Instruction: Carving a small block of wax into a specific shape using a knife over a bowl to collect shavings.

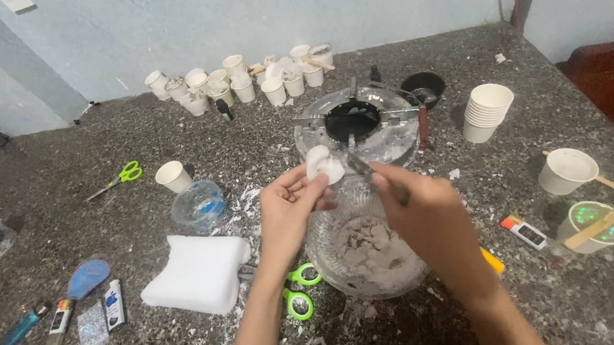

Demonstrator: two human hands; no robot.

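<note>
over the clear ribbed glass bowl (366,247) near the middle of the dark speckled stone worktop (554,308), both forearms came up from the lower edge and met. the left hand (287,207) was turned palm-up, its grip pinching a small white wax-like lump (324,165) between thumb and fingertips, just above the bowl's far rim. the right hand (418,208) was curled in a fist-like grip, pressed together around the handle of a thin dark-bladed tool (360,166), whose tip touched the lump. grey-white flakes (373,251) lay in the bowl's bottom.

just behind the hands stood a round metal burner stand with a black centre (356,122), close to the bowl's far side. left of the left forearm lay a white rectangular block (198,272), with green-handled scissors (300,289) between it and the bowl. a stack of white paper cups (487,112) and a single white paper cup (566,170) stood well apart to the right, leaving bare worktop beside the right forearm. a row of small white cups (234,83) lined the wall edge.
</note>
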